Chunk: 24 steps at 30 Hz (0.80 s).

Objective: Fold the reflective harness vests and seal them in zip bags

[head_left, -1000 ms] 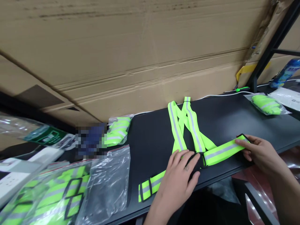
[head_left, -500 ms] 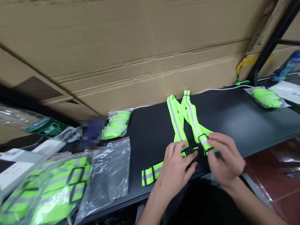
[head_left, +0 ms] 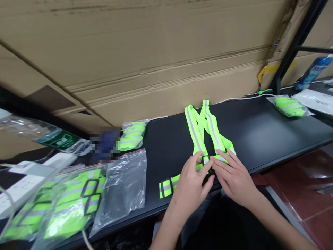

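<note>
A neon-yellow reflective strap harness (head_left: pixel 201 130) lies on the black table (head_left: pixel 260 132), its two shoulder straps running away from me. My left hand (head_left: pixel 191 184) rests on the waist strap at the crossing, thumb and forefinger pinching a black buckle. My right hand (head_left: pixel 232 175) lies flat, fingers stretched out, pressing the folded right strap end onto the middle. The left end of the waist strap (head_left: pixel 168 185) sticks out from under my left hand.
An empty clear zip bag (head_left: pixel 122 189) lies left of the harness. Bagged harnesses sit at the near left (head_left: pixel 65 205), at the back (head_left: pixel 132 135) and at the far right (head_left: pixel 288 106). A power strip (head_left: pixel 23 180), a plastic bottle (head_left: pixel 41 135) and a cardboard wall (head_left: pixel 156 62) border the table.
My right hand has carried the right end of the waist strap leftward, folded it over the middle, and now presses it flat. My left hand stayed at the crossing.
</note>
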Tool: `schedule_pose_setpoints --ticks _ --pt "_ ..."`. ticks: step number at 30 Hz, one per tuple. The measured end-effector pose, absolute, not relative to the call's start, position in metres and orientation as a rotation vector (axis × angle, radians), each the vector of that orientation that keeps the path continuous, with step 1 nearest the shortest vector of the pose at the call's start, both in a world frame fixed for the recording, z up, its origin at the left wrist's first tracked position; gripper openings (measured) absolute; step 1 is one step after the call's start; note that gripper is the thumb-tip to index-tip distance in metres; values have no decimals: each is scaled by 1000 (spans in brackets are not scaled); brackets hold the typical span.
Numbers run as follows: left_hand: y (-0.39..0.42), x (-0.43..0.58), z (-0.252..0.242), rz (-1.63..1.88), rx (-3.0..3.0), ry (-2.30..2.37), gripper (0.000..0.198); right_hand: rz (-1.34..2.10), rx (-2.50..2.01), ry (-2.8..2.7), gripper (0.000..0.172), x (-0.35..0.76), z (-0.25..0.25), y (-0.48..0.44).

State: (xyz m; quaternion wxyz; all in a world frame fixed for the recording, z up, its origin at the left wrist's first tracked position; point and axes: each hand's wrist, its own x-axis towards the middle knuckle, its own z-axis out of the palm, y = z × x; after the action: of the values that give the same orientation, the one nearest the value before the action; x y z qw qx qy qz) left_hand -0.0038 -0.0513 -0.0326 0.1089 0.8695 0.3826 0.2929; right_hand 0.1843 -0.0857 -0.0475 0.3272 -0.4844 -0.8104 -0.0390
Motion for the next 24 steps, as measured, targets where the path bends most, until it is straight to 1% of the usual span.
schedule_pose_setpoints --ticks 1,4,8,13,18,21,24 --pt "-51 -3 -33 836 2615 1100 40 -75 -1263 -2165 46 188 -46 -87" --pt "-48 -3 -33 836 2714 995 31 16 -1243 -2250 49 203 -43 -87" --pt "-44 -3 -33 818 2730 986 25 100 -1277 -2146 47 228 -42 -85" --pt "-43 -4 -30 714 2722 1002 28 123 -1381 -2018 35 255 -48 -86" --pt "-43 -4 -26 600 2675 1024 32 0 -1427 -1976 31 261 -44 -84" --pt "-43 -4 -26 588 2650 1032 33 -97 -1429 -2056 37 251 -35 -82" --pt "-42 -4 -28 625 2637 1023 29 -192 -1292 -2237 46 227 -31 -81"
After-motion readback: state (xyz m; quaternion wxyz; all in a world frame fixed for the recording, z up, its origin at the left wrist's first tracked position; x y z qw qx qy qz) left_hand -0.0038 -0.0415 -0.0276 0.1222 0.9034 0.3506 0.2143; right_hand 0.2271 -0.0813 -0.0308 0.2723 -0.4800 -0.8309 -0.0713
